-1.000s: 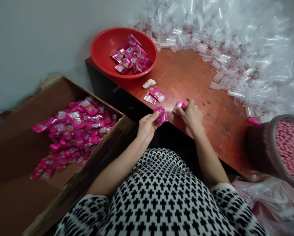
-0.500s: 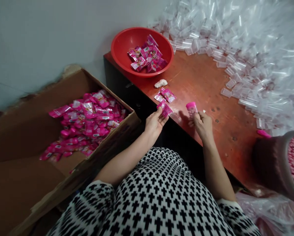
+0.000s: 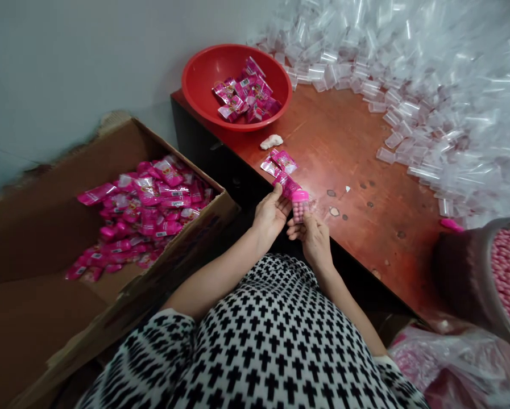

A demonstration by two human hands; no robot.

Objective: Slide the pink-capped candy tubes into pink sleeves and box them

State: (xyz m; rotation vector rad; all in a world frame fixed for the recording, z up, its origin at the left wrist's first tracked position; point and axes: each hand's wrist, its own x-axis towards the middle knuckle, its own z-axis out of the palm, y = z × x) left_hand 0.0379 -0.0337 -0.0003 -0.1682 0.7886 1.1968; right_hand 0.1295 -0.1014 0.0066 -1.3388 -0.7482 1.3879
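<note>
Between thumb and fingers, my left hand (image 3: 270, 215) pinches a pink printed sleeve (image 3: 285, 184) at the table's edge. My right hand (image 3: 315, 236) grips the lower part of a small clear candy tube (image 3: 299, 208). The tube has a pink cap and is filled with pink candy balls. Its capped end meets the right side of the sleeve; whether any of it is inside I cannot tell. Just beyond my left hand, more pink sleeves (image 3: 284, 162) lie on the table, near a white lump (image 3: 271, 142).
A red bowl (image 3: 190, 85) holding pink packets stands at the table's (image 3: 323, 130) far left corner. Left of me is a cardboard box (image 3: 84, 142) with many wrapped tubes. Clear empty tubes (image 3: 391, 113) are heaped at the back right. A bucket (image 3: 455, 267) of pink candy balls stands at right.
My right hand has brought the candy tube leftward, from over the table to the sleeve in my left hand. The left hand keeps its pinch. The view has shifted slightly.
</note>
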